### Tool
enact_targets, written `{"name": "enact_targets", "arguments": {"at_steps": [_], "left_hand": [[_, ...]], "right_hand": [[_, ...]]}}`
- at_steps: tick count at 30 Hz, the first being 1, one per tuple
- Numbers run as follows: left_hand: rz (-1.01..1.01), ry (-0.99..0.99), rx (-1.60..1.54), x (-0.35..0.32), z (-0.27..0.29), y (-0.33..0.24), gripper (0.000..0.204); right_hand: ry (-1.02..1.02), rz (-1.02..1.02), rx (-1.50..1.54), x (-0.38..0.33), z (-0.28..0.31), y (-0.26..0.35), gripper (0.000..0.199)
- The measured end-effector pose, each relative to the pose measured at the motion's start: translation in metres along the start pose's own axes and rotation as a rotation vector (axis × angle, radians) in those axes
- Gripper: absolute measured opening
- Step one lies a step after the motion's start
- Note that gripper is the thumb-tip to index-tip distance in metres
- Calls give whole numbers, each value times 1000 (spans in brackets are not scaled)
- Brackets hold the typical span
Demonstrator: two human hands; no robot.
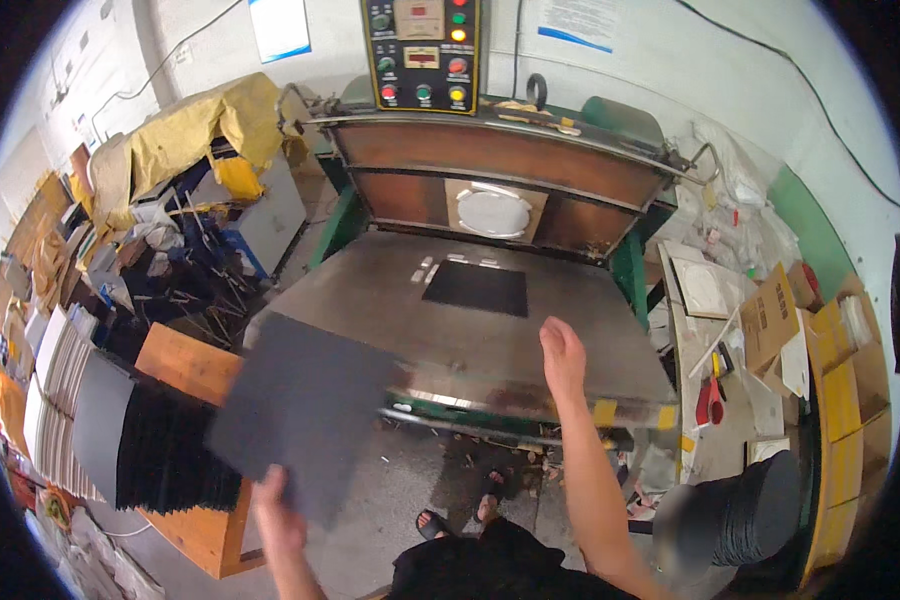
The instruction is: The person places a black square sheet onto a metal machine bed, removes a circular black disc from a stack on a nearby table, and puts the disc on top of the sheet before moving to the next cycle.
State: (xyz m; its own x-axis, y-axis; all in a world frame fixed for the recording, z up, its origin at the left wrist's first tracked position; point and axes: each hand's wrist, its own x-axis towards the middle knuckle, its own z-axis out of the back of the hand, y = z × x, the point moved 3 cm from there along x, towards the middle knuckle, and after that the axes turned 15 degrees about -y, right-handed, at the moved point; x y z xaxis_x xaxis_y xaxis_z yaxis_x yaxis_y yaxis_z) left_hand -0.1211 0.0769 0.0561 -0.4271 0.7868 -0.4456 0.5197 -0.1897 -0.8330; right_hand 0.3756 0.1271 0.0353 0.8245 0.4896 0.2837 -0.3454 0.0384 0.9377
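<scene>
My left hand [276, 515] grips the near edge of a dark grey sheet [305, 400], thumb on top. The sheet hangs tilted in front of the machine's left front corner and covers part of it. Over the right part of the flat metal bed [370, 285], my right hand [562, 352] is held up with nothing visible in it; its fingers are foreshortened but look loosely extended. A black sheet [477, 288] lies on the bed beyond that hand, with small pale blocks [423, 270] along its far and left edges. A white oval form [493, 212] is fixed to the raised upper plate.
A control panel [422, 55] with buttons stands above the machine. At left, a stack of black sheets [170, 445] sits on a wooden stand [205, 545]. On the right are a cluttered side table [715, 440], red-handled scissors [710, 400], cardboard boxes [838, 400] and a round black stack [755, 515].
</scene>
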Motion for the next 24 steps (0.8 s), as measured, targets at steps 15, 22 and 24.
{"name": "enact_targets", "arguments": {"at_steps": [15, 22, 24], "left_hand": [[457, 71, 372, -91, -63, 150, 34], [744, 490, 137, -53, -140, 195, 26], [579, 300, 145, -32, -182, 230, 25]], "right_hand": [[224, -1163, 155, 80, -127, -160, 41], [403, -1189, 635, 136, -93, -161, 29], [509, -1065, 814, 136, -70, -133, 31]]}}
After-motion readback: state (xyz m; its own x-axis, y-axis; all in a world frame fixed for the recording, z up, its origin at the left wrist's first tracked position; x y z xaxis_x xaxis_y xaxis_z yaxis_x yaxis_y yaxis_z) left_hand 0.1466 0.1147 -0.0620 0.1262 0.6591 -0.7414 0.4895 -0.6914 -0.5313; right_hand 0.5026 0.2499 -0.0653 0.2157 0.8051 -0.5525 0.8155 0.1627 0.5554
